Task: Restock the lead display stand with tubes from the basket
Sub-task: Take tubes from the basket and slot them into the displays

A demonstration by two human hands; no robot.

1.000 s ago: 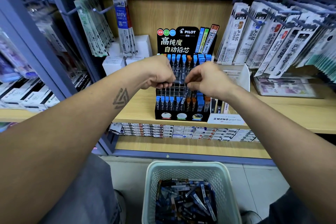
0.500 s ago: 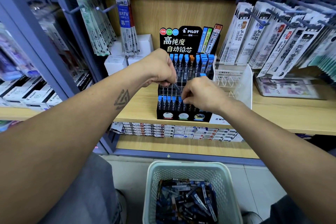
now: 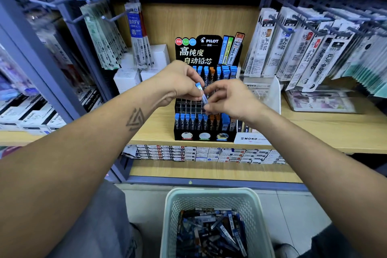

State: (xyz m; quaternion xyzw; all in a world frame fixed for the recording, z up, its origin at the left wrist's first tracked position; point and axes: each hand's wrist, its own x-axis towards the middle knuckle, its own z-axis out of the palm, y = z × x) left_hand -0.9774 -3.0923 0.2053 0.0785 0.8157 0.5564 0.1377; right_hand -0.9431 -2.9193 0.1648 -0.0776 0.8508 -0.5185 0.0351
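The black Pilot lead display stand (image 3: 206,136) sits on the wooden shelf, with rows of blue-capped and orange-capped tubes at its front and back. In front of its middle tier, my left hand (image 3: 180,85) grips a blue-capped lead tube (image 3: 202,92) that tilts down to the right. My right hand (image 3: 230,100) meets it from the right and pinches the tube's lower end with thumb and fingertip. The pale green basket (image 3: 211,195) stands on the floor below, holding several loose tubes (image 3: 211,230).
A clear Mono display box (image 3: 263,92) stands right of the stand. White boxes (image 3: 127,77) sit to its left. Refill packs hang on hooks at upper left (image 3: 104,37) and upper right (image 3: 303,48). Small boxes (image 3: 201,153) line the lower shelf.
My right hand rose from the stand's front row back up to my left hand. A blue-capped tube now shows between the two hands.
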